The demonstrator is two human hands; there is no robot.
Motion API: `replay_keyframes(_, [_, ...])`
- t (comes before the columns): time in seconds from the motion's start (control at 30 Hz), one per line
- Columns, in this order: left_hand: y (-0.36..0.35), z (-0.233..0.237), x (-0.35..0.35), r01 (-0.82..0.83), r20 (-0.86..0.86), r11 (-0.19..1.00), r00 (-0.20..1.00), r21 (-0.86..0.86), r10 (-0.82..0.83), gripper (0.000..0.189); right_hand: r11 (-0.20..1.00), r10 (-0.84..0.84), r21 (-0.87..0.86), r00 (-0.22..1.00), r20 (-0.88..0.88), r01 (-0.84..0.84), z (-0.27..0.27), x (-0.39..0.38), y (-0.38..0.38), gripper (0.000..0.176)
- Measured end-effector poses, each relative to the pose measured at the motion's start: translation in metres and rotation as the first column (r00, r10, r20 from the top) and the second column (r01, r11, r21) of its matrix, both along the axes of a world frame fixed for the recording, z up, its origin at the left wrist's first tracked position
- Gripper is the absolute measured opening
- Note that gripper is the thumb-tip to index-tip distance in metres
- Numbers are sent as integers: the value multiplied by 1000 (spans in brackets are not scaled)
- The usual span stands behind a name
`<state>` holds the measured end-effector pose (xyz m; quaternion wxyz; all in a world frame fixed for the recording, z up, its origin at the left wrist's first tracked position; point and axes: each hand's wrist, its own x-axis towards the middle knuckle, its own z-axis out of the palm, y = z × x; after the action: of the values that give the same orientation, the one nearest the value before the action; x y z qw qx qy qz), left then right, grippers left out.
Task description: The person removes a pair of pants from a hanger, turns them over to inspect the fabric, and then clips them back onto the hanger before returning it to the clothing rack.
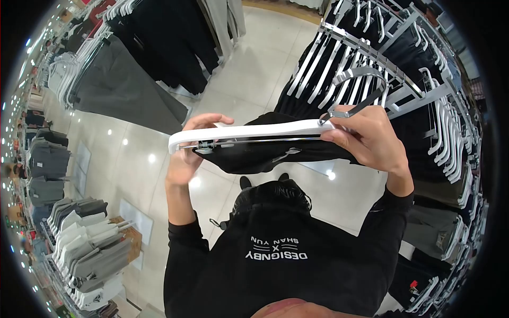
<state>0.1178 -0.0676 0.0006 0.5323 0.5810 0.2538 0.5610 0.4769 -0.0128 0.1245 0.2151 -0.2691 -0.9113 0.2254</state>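
Observation:
A white trouser hanger [254,130] with a thin metal clip bar runs level across the view in front of my chest. Black cloth [275,156], seemingly trousers with a small pale tag, hangs from its clips. My right hand [368,135] is closed on the right end, thumb in front, beside a flat metal hook [366,79] that curves up over my knuckles. Behind the left end, near a metal clip [205,145], is my left hand [185,153]. Its fingers stretch above the hanger, and the hanger hides part of the palm.
To the upper right a metal rack [371,53] carries several white hangers with dark garments. Grey trousers [119,79] and black trousers [159,42] hang at the upper left. Folded-over shirts on a rack [90,244] stand at the lower left. Glossy floor tiles [143,175] lie between.

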Motion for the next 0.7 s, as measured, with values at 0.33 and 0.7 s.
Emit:
replay_keyframes(0.33, [77, 24, -31, 488, -299, 783, 737, -386, -606, 105, 993, 113, -25, 993, -21, -113, -14, -16, 9, 22])
replay_keyframes(0.7, [76, 86, 88, 173, -885, 971, 462, 163, 67, 56, 988, 74, -131, 995, -62, -81, -41, -34, 28, 14])
